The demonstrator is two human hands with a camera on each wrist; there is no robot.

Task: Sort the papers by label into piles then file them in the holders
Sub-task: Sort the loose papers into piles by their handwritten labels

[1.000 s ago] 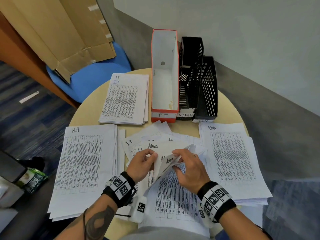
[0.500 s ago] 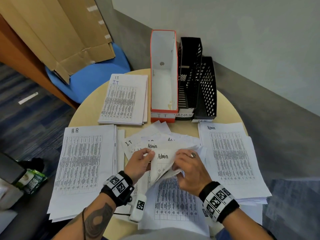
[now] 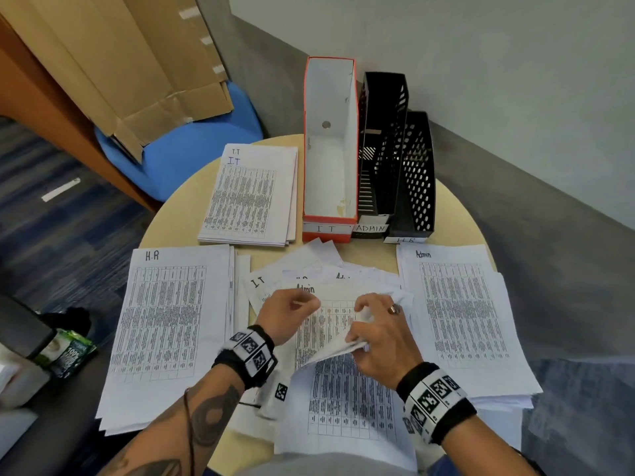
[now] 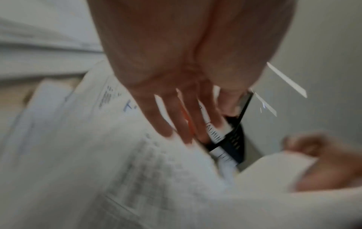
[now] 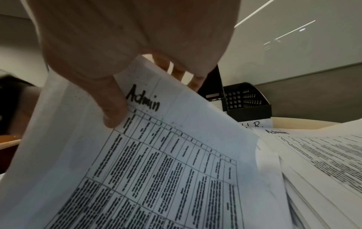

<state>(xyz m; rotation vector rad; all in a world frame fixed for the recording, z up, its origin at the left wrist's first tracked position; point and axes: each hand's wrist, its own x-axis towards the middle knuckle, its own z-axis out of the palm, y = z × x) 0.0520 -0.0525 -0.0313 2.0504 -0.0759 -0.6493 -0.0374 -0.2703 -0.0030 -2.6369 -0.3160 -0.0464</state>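
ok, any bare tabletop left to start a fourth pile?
Little. Bare table shows left of the IT pile, and right of the HR holder behind the Admin pile. The front is crowded: HR pile, loose unsorted sheets, both hands.

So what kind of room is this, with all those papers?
Probably an office. Printed white paper piles labelled H.R, I.T and Admin lie on a round tan table, with an orange-edged white cardboard file holder and two black perforated plastic ones behind them.
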